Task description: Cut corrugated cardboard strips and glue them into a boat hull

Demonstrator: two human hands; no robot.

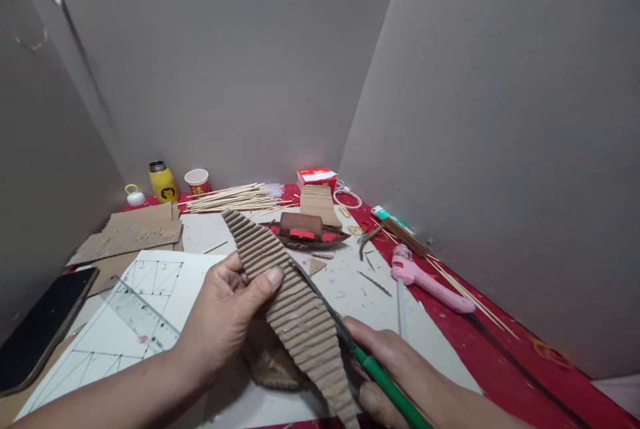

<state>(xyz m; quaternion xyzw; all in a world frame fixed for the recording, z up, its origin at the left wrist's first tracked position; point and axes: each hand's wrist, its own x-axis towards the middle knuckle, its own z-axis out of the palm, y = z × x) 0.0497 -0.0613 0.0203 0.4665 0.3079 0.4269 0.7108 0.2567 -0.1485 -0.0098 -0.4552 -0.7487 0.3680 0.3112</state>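
My left hand (pixel 235 305) pinches a curved strip of corrugated cardboard (pixel 295 312), thumb on its ridged face and fingers behind. The strip slants from upper left to lower right, narrowing at both ends. In my right hand (pixel 395 362) are green-handled scissors (pixel 383 379), their dark blade running along the strip's right edge. Much of the grip is hidden. Under the strip lies a darker brown piece (pixel 275 359), partly covered. Just beyond stands a small brown model boat (pixel 303 229) with red inside.
At left lie a phone (pixel 43 325), a clear ruler (pixel 140 315) on a drawn sheet (pixel 100 375), and cardboard pieces (pixel 133 235). Behind are a yellow bottle (pixel 163 183), paper cup (pixel 197 182), thin sticks (pixel 230 197) and red box (pixel 317 178). A pink glue gun (pixel 435 289) lies right.
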